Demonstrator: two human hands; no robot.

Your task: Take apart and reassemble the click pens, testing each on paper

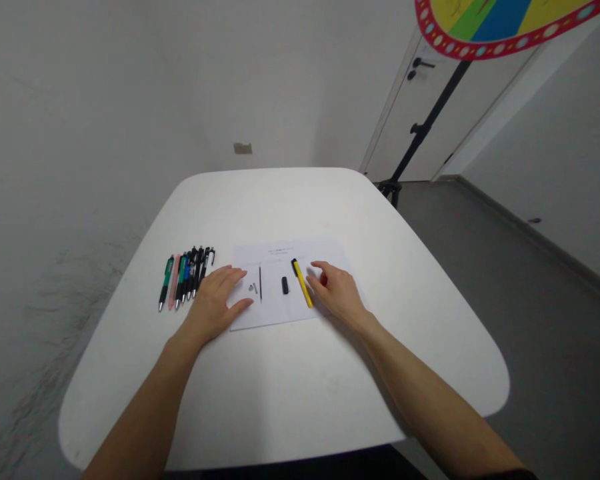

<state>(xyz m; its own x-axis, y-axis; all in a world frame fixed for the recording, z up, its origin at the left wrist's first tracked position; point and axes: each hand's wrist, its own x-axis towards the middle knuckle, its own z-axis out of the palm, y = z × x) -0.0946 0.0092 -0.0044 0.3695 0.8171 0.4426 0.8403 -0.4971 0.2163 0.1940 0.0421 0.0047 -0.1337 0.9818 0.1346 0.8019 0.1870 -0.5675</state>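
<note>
My left hand [220,298] rests open with fingers apart on the left edge of a printed sheet of paper [280,315]. Just right of its fingertips lie a thin dark pen refill [261,285] and small silvery pen parts [253,289]. A short black cap-like piece [285,285] sits mid-sheet. Farther right is a yellow pen barrel [303,287] with a black upper end. Close beside that barrel, my right hand [335,290] is open, its fingers loosely curved and nothing visible in them.
A row of several pens [185,277], green, pink, blue and black, lies left of my left hand. All of this is on a white table [280,207] with rounded corners. Behind it stand a wall and, at right, a colourful wheel [500,23] on a black stand [425,127].
</note>
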